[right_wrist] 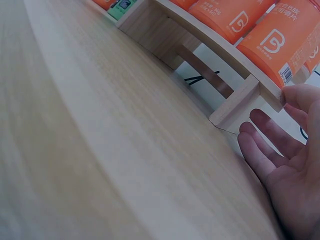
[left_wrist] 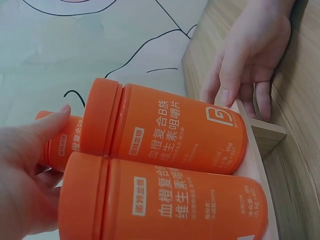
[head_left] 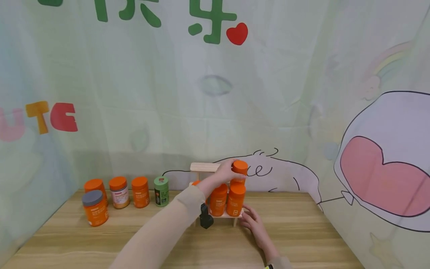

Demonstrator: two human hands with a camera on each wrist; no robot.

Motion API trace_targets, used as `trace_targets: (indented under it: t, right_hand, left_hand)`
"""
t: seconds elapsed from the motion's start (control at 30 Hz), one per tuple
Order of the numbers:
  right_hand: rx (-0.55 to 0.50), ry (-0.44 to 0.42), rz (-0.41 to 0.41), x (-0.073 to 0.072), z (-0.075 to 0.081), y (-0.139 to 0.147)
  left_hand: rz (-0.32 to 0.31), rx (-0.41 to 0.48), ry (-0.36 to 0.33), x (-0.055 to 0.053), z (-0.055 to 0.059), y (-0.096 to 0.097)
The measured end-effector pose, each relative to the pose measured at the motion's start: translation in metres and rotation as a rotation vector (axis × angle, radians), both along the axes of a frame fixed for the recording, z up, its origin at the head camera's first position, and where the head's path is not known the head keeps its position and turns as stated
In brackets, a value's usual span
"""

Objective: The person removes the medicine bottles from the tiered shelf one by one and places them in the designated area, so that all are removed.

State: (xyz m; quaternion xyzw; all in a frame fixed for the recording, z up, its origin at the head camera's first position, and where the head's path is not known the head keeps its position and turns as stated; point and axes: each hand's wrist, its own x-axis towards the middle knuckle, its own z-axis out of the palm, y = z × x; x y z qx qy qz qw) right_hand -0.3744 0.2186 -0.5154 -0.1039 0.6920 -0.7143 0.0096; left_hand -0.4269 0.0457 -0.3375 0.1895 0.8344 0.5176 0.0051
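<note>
My left hand (head_left: 226, 172) grips an orange jar (head_left: 240, 167) near its lid, behind the front row of a small wooden rack (head_left: 205, 167). In the left wrist view, the gripped jar (left_wrist: 61, 145) is partly hidden by two nearer jars. Those orange jars, a left one (head_left: 218, 201) and a right one (head_left: 236, 201), stand side by side on the lower board. Another orange lid (head_left: 196, 183) peeks out beside my left forearm. My right hand (head_left: 255, 226) touches the rack's right end with thumb and fingertip, its other fingers (right_wrist: 270, 135) loosely bent below the board.
Left of the rack, several containers stand on the wooden table (head_left: 289, 239): a green jar (head_left: 161, 191), orange-lidded jars including a white-labelled one (head_left: 119, 193), and a grey-lidded orange jar (head_left: 95, 209). A printed curtain (head_left: 161, 93) hangs behind the table.
</note>
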Motion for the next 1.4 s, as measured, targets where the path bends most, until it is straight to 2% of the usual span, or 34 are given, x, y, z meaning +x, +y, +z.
trace_targets:
  t: [0.33, 0.7, 0.93, 1.4]
  right_hand:
    - [0.005, -0.006, -0.010, 0.003, 0.003, -0.004]
    - [0.001, -0.001, -0.014, 0.004, 0.003, -0.006]
    - [-0.004, 0.010, -0.011, 0.004, 0.000, -0.005]
    - [0.021, 0.031, -0.007, 0.004, 0.003, -0.001]
  left_hand:
    - [0.025, 0.016, -0.006, 0.003, 0.001, -0.001]
    - [0.096, 0.026, -0.035, 0.008, 0.002, -0.002]
    - [0.115, 0.103, -0.023, 0.008, 0.006, -0.006]
    - [0.117, 0.240, 0.033, 0.018, 0.025, -0.021]
